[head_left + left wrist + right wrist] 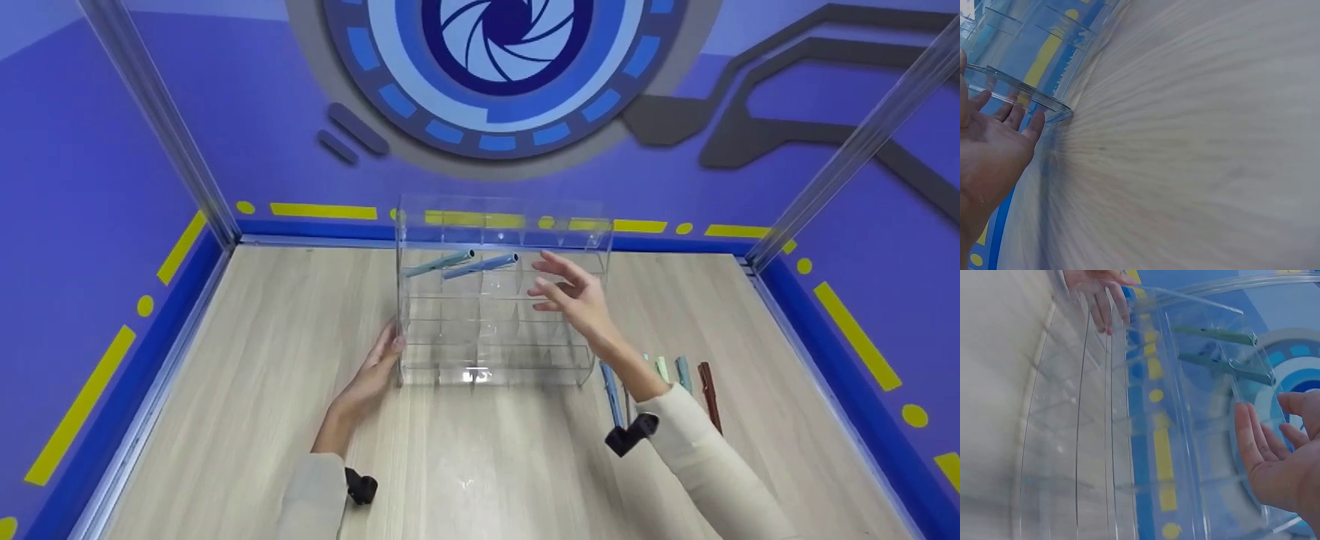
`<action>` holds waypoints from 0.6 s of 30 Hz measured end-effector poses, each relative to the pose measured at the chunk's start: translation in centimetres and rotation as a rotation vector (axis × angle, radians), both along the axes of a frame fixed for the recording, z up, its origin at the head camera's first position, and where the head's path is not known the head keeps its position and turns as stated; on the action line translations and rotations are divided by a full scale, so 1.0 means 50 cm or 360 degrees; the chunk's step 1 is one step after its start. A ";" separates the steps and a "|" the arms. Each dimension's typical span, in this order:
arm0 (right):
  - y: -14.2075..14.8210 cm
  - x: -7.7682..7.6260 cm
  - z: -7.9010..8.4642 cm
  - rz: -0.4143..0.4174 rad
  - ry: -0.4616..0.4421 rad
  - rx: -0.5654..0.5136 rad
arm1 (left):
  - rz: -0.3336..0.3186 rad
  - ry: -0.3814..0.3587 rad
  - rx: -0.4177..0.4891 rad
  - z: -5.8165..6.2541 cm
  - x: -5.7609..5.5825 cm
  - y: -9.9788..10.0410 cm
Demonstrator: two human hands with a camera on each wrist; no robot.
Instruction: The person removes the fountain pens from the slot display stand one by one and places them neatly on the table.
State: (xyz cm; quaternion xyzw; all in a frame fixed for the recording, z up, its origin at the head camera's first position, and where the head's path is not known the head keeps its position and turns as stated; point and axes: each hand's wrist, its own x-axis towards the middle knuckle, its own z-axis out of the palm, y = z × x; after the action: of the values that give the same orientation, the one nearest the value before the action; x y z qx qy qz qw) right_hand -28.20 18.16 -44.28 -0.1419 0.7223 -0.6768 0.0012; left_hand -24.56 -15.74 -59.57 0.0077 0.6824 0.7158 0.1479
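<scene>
A clear acrylic rack with several compartments (495,334) stands on the table. Two capped pens lean in its upper part, a green pen (442,262) and a blue pen (484,265), their ends tilted up to the right. My left hand (373,367) rests against the rack's left side, fingers fairly straight along the panel and thumb near the front edge; the left wrist view shows the fingertips (1037,121) at the clear panel. Just right of the blue pen, my right hand (577,300) hovers before the rack with fingers spread, holding nothing.
Several more pens lie on the table to the right of the rack, among them a blue one (611,394) and a dark red one (709,394), partly hidden by the right forearm. Patterned blue walls (247,112) enclose the table's back and sides.
</scene>
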 end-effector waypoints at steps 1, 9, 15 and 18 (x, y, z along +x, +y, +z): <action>-0.009 -0.003 -0.002 0.0011 -0.0027 -0.0027 | -0.0008 -0.0004 -0.0002 -0.001 0.001 0.002; -0.071 -0.026 -0.007 0.0086 -0.0183 -0.0117 | -0.0005 -0.0001 0.0003 -0.008 0.003 0.007; -0.110 -0.036 -0.008 0.0146 -0.0236 -0.0126 | 0.0016 -0.0008 0.0001 -0.008 0.001 0.000; -0.121 -0.037 -0.010 0.0140 -0.0227 -0.0149 | -0.0005 0.0013 0.0012 -0.009 0.001 -0.003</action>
State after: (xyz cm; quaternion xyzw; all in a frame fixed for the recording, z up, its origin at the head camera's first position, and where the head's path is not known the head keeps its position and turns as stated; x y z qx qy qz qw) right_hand -30.05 12.13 -44.79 -0.1249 0.6811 -0.7175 0.0756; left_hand -24.52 -15.88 -60.00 0.0122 0.6802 0.7181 0.1463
